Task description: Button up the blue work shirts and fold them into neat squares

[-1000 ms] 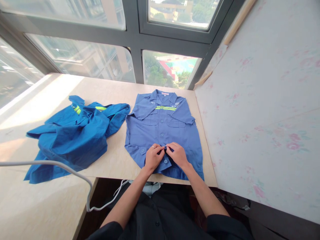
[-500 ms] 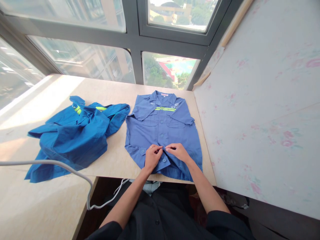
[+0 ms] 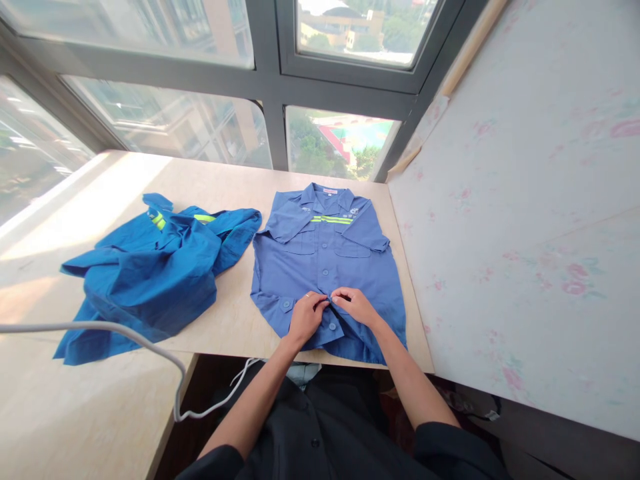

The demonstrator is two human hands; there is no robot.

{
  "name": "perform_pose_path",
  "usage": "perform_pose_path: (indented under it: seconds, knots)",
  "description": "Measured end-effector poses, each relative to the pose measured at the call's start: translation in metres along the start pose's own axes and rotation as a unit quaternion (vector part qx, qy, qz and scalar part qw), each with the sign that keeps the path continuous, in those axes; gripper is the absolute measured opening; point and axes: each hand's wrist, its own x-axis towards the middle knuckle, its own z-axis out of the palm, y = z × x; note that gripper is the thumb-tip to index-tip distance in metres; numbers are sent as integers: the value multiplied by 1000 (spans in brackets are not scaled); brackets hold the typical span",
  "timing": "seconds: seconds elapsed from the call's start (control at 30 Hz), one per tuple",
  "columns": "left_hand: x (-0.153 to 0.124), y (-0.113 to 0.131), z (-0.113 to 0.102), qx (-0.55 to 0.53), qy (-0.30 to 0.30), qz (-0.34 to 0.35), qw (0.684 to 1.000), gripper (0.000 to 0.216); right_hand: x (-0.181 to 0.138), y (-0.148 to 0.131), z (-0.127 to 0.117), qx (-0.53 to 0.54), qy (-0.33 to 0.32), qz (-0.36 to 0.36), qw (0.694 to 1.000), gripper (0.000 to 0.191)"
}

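A blue short-sleeved work shirt (image 3: 300,273) with a yellow-green stripe across the chest lies face up on the table, collar toward the window. Low on its front placket, my left hand (image 3: 307,317) pinches the fabric edge between thumb and fingers. Close beside it, my right hand (image 3: 356,305) is closed on the other edge of the placket; fingertips of both hands nearly meet. The button between them is hidden by the fingers. Below the hands the placket gapes, and a lower button (image 3: 333,327) shows on its flap. Higher buttons lie along the closed front.
A crumpled brighter blue garment (image 3: 150,280) with yellow-green strips lies to the left on the wooden table (image 3: 235,320). A grey cable (image 3: 125,331) crosses the left front. Windows (image 3: 340,143) stand behind; a flowered wall panel (image 3: 525,233) borders the right.
The view has shifted very slightly. Both hands stay at the same spot on the placket, with only small finger movements, and the lower flap has moved a little to the right.
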Motion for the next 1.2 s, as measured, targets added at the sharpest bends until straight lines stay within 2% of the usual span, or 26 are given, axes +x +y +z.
perform_pose_path:
  seconds: [0.33,0.53,0.77,0.9,1.0,1.1,1.2]
  knots:
    - [0,-7,5,-73,35,-29,996,18,-2,-1,10,-28,42,3,999,22]
    - [8,-6,-4,-99,8,-64,993,18,0,2,17,-48,75,-13,996,21]
    - [6,-6,-6,-171,-27,-93,980,18,7,2,23,-130,140,-15,982,25]
    - [-1,-9,-15,-176,-3,-131,976,18,3,-1,12,-35,160,7,986,22]
    - [-8,-11,-31,-134,14,-126,983,21,-10,3,-8,17,197,48,979,24]
    - [-15,-13,-48,-94,-8,-106,990,26,-26,11,-27,7,215,70,974,23]
    - [-18,-11,-57,-52,-45,-91,993,28,-37,18,-34,-53,176,72,980,21]
